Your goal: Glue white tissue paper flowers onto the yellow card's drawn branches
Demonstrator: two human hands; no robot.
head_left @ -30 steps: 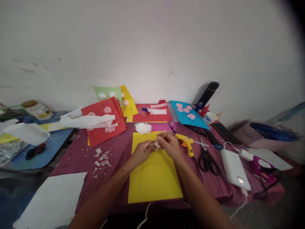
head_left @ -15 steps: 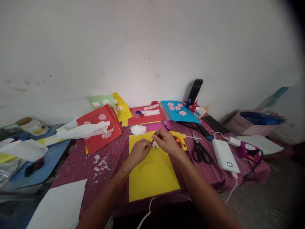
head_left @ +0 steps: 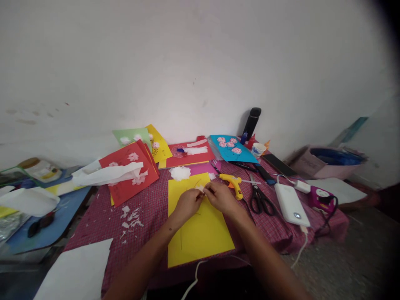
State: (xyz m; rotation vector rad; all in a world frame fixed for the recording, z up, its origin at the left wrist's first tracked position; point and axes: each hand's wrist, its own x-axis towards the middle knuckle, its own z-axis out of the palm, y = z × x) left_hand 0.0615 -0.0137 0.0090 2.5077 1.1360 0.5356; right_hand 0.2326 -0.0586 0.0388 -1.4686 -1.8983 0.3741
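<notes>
Both hands meet over the upper part of a yellow sheet of card (head_left: 203, 233) marked with thin dark curved lines. My left hand (head_left: 188, 203) is closed in a pinch at a small piece of white paper (head_left: 200, 188). From the other side, my right hand (head_left: 221, 196) pinches at the same piece, fingertips nearly touching the left ones. Fingers hide most of the paper. Just beyond the card's top edge lies a crumpled white paper bunch (head_left: 180, 173). A smaller white scrap (head_left: 211, 176) is near the card's top right corner.
Right of the card lie a yellow glue gun (head_left: 234, 183), black-handled scissors (head_left: 261, 202) and a white power bank (head_left: 291, 203). Paper scraps (head_left: 131, 221) are scattered left. Red cards (head_left: 125, 187) and a blue card (head_left: 233, 148) bear paper flowers. A black bottle (head_left: 252, 121) stands behind.
My right hand has come down from its raised position, and both hands' fingertips are now together at the white paper. The white scrap at the card's top right corner has come into view.
</notes>
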